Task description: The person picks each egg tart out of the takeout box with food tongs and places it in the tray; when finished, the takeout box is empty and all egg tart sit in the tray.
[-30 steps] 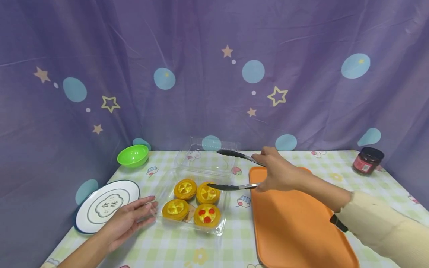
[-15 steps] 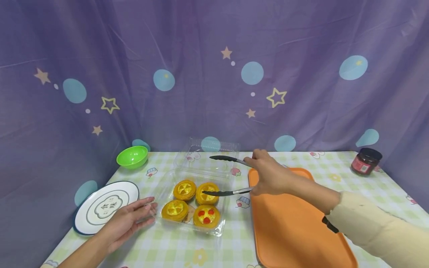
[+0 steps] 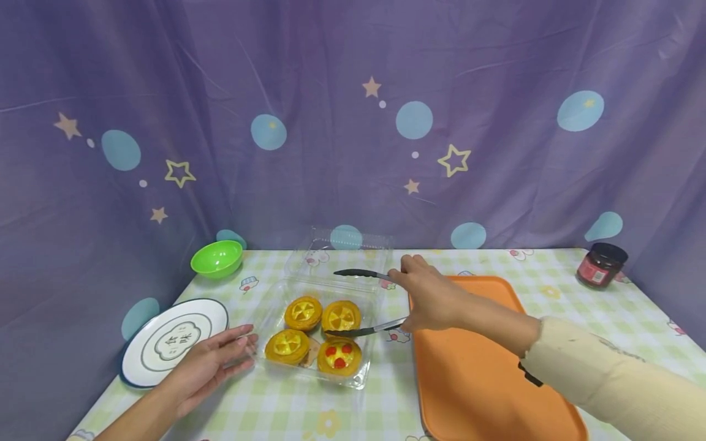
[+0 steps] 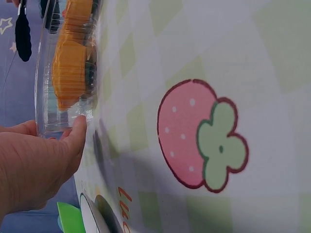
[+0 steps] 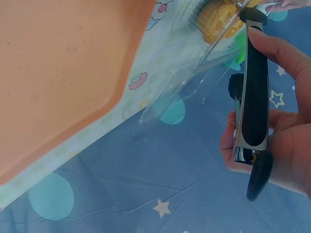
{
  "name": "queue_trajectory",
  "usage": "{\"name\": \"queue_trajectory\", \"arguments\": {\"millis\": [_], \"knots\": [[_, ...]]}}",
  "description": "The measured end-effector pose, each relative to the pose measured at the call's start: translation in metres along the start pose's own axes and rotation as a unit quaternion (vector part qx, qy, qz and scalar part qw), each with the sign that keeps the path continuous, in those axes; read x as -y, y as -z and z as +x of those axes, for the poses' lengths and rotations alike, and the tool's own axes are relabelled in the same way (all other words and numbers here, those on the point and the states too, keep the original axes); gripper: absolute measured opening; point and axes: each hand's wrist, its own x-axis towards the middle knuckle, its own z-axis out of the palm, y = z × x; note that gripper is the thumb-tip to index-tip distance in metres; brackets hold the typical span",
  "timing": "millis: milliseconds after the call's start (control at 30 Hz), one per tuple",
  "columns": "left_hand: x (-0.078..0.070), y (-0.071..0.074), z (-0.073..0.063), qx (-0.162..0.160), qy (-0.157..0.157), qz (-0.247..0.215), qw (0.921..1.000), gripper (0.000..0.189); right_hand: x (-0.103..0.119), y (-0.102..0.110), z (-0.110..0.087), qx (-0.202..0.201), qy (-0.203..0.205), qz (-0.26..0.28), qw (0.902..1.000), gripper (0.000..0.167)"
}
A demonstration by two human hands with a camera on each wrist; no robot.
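Note:
My right hand (image 3: 432, 295) grips a pair of tongs (image 5: 256, 92) with black tips and a steel-edged black handle. The tongs' arms stand spread, one tip over the gap between the two right-hand tarts, the other farther back above the clear plastic box (image 3: 361, 378). Several golden tarts sit inside that box: a front right tart (image 3: 339, 357) with red dots, and others such as the back right tart (image 3: 341, 316) with yellow wedge-patterned tops. At the box's left side, the extended fingers of my left hand (image 3: 212, 361) touch its wall, the thumb tip at its corner in the left wrist view.
An orange tray (image 3: 474, 373) lies to the right under my right forearm. The box's clear lid (image 3: 339, 260) is folded back behind it. To the left are a white plate (image 3: 143, 343) and a green bowl (image 3: 217, 259); a dark jar (image 3: 601, 265) stands far right.
My right hand has moved left and toward me, lowering the spread tongs over the right-hand tarts. The left hand stays at the box's side.

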Motion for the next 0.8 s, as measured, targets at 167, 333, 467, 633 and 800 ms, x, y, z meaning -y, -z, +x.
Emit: {"name": "queue_trajectory", "arguments": {"millis": [167, 333, 467, 633, 800], "knots": [[0.0, 0.0, 0.0, 0.003, -0.003, 0.0, 1.0, 0.061, 0.001, -0.003, 0.0, 0.012, 0.004, 0.0, 0.9999, 0.072], [0.0, 0.0, 0.0, -0.001, 0.0, -0.001, 1.0, 0.061, 0.004, -0.005, 0.0, 0.022, 0.012, -0.005, 0.9997, 0.075], [0.0, 0.0, 0.0, 0.0, 0.0, -0.001, 1.0, 0.061, 0.009, -0.005, 0.003, 0.028, 0.016, -0.021, 0.9993, 0.079], [-0.001, 0.0, 0.0, 0.003, 0.001, 0.0, 1.0, 0.062, 0.015, -0.004, 0.008, 0.039, 0.015, -0.045, 0.9981, 0.072], [0.0, 0.0, 0.0, 0.002, 0.001, 0.003, 1.0, 0.062, 0.017, -0.005, 0.011, 0.056, 0.009, -0.045, 0.9974, 0.065]]}}
